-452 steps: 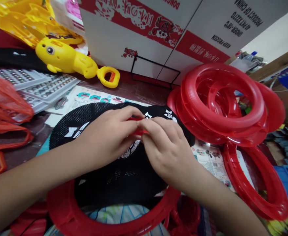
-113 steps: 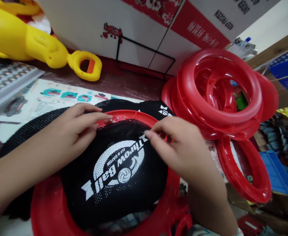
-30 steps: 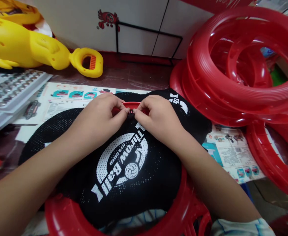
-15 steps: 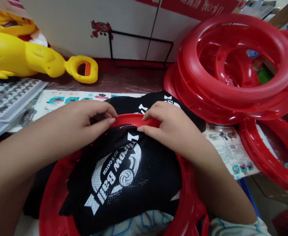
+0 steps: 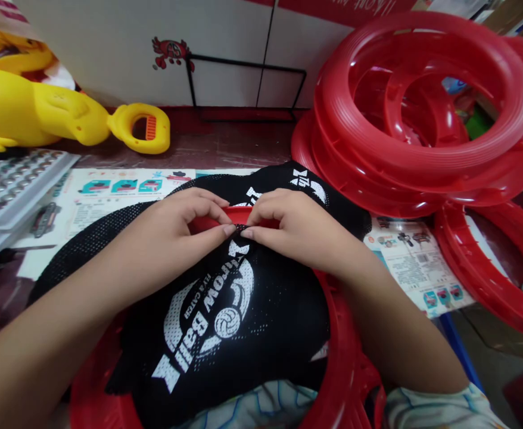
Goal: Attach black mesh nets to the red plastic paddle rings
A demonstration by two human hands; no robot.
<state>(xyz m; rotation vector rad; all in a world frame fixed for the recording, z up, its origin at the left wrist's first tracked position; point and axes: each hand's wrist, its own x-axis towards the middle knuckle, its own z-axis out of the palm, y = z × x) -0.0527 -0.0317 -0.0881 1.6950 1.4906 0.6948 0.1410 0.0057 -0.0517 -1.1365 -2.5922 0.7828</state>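
A black mesh fabric (image 5: 279, 304) printed "Throw Ball" in white lies across a red plastic ring (image 5: 339, 357) in front of me. My left hand (image 5: 190, 223) pinches the fabric's far edge at the ring's far rim, thumb and fingers together. Close beside it, almost touching, my right hand (image 5: 288, 223) pinches the same edge. A short stretch of red rim shows between and behind my fingers. More printed black mesh fabric (image 5: 308, 179) lies just beyond the hands.
Red plastic rings (image 5: 426, 161) are stacked at the right, with a loose half-exposed ring (image 5: 489, 280) below them. A yellow toy (image 5: 71, 110) and a tray of round metallic pieces (image 5: 20, 185) are at the left. Behind stand a black wire frame (image 5: 243, 62) and a white box (image 5: 118, 53).
My left hand has moved right along the fabric edge, up to my right hand. My right hand has shifted slightly left. The view has moved a little.
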